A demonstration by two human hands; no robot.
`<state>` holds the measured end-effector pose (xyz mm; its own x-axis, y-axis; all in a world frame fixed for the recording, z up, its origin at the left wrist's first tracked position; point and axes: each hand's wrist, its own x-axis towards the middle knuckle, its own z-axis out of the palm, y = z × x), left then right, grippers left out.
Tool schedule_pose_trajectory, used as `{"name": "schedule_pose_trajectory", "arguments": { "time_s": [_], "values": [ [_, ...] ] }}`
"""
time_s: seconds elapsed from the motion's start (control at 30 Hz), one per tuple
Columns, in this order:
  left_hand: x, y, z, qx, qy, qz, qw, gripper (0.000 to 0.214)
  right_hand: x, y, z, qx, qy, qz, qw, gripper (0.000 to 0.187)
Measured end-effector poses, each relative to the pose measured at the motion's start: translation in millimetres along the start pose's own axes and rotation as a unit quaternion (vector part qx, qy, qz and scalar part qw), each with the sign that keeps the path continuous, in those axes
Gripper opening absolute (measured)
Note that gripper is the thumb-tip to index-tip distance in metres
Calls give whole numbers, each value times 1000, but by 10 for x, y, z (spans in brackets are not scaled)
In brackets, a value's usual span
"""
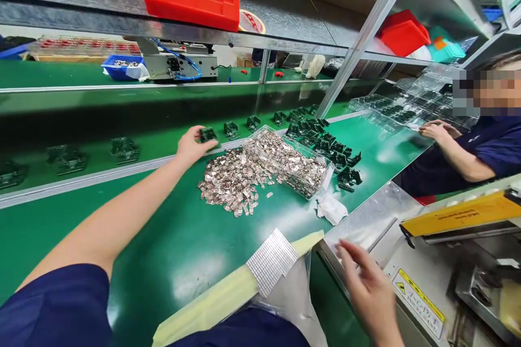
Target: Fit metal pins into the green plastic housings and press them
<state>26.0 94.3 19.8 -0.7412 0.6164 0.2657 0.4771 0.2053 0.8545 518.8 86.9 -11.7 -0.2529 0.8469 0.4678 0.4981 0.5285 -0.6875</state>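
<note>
My left hand (191, 147) reaches to the metal rail at the belt's edge, its thumb and fingers closed on a small dark plastic housing (208, 135). Similar housings (231, 130) stand in a spaced row along the green belt beyond the rail. My right hand (368, 290), somewhat blurred, hovers over the bench's right edge with fingers stretched and nothing visible in them. Between the hands lies a block of small silvery pieces (272, 261) on a pale yellow strip (211, 301). A heap of small metal plates (232, 180) spreads beside a clear tray (321, 181) filled with more.
Dark housings (321, 138) cluster behind the tray, near a crumpled white wrap (331, 209). A co-worker (459, 146) works at right by clear trays (391, 105). A machine with a yellow bar (459, 217) stands near my right hand. A red bin (191, 2) sits overhead.
</note>
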Motion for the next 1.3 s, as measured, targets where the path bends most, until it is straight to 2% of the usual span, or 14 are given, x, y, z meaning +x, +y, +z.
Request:
{"name": "schedule_pose_trajectory", "arguments": {
  "time_s": [0.07, 0.13, 0.2, 0.3, 0.37, 0.43, 0.53, 0.63, 0.73, 0.83, 0.97, 1.07, 1.2, 1.3],
  "values": [
    [332, -303, -116, 45, 63, -64, 995, 63, 327, -115, 450, 17, -118, -108, 987, 20],
    [561, -514, -145, 48, 82, -96, 991, 67, 660, -212, 863, -15, -195, -177, 965, 25],
    [690, -646, -99, 43, 87, -117, 988, 72, 930, -274, 1182, -100, -276, -195, 936, 29],
    [707, -756, -12, 28, 79, -121, 989, 82, 1166, -305, 1452, -193, -361, -187, 893, 28],
    [620, -812, -59, 19, 81, -98, 992, 81, 1229, -309, 1524, -213, -382, -185, 880, 24],
    [476, -877, -250, 19, 100, -66, 993, 71, 1265, -309, 1548, -233, -398, -179, 869, 23],
    [226, -994, -748, 57, 191, -7, 980, 58, 1348, -298, 1565, -257, -421, -161, 855, 17],
    [64, -1108, -1247, 146, 290, 33, 945, 61, 1467, -289, 1613, -263, -456, -134, 840, 14],
    [85, -1212, -1506, 196, 241, -22, 950, 74, 1539, -312, 1647, -257, -473, -110, 835, 22],
    [222, -1260, -1543, 181, 148, -82, 969, 71, 1505, -330, 1588, -251, -459, -101, 846, 22],
    [229, -1121, -1497, 171, 158, -82, 969, 58, 1295, -253, 1340, -105, -382, -41, 917, 12],
    [-169, -873, -1399, 163, 179, -39, 969, 60, 1050, -231, 1127, 94, -331, 27, 939, 25],
    [-1147, -560, -1092, 146, 62, 50, 986, 53, 717, -451, 1002, 244, -295, 98, 919, 29],
    [-1790, -455, -848, 147, 8, 39, 988, 51, 528, -726, 1015, 264, -295, 111, 912, 27]
  ]
}}
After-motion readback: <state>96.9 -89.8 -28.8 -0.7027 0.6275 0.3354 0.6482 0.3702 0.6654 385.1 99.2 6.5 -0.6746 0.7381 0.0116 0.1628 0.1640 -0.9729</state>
